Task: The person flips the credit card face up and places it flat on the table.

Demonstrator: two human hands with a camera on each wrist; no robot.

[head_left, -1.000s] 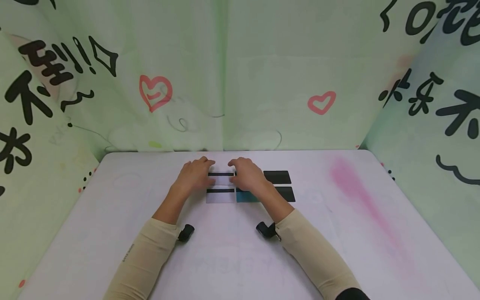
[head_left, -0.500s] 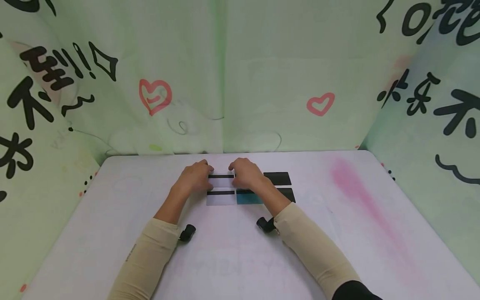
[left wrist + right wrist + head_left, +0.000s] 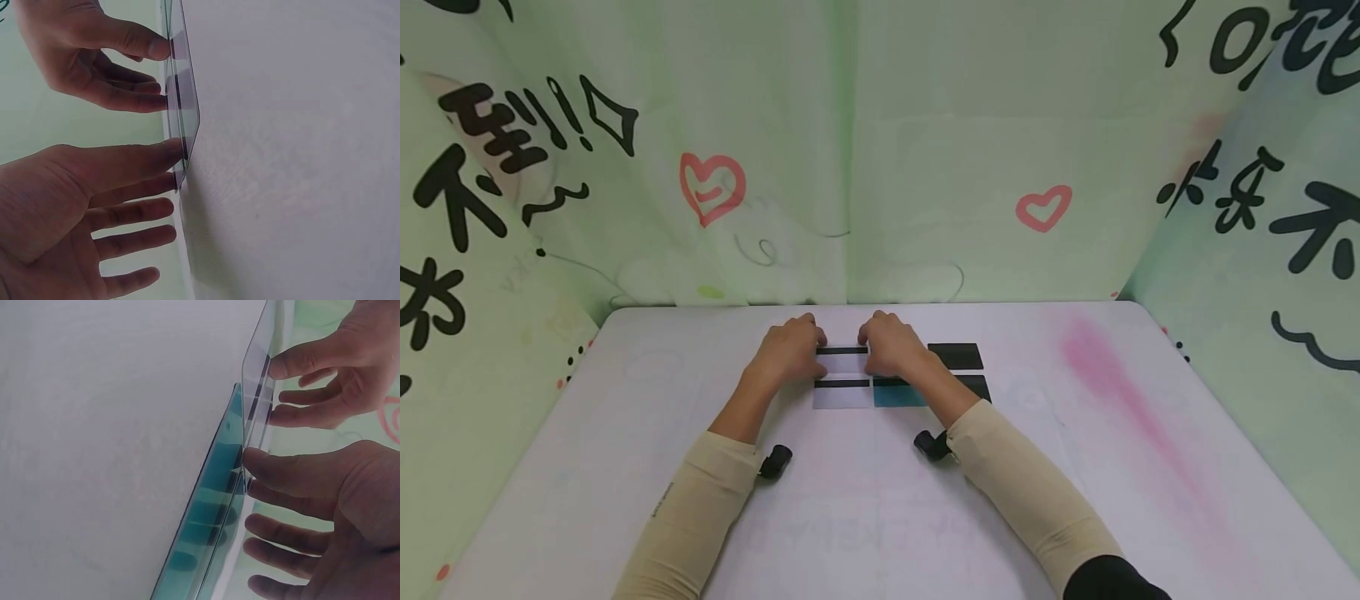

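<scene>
A clear, pale rectangular card (image 3: 842,363) with a black stripe along its far side lies flat on the table. My left hand (image 3: 786,350) is at its left end and my right hand (image 3: 895,346) at its right end, thumb and index fingertips right at the edges. In both wrist views the remaining fingers are spread straight beyond the card. Just nearer lies a second striped clear card (image 3: 841,397), with a teal striped card (image 3: 895,395) to its right, partly covered by my right arm. Whatever lies under my right hand is hidden.
To the right, a black card (image 3: 957,357) lies behind another black card (image 3: 977,388), both with slanted right edges. The white table (image 3: 850,517) carries a pink smear at right. Behind it hangs a pale green curtain (image 3: 925,125) with hearts and writing.
My left fingertips have settled at the card's left end, and my right hand has shifted slightly to the right. The cards keep their layout.
</scene>
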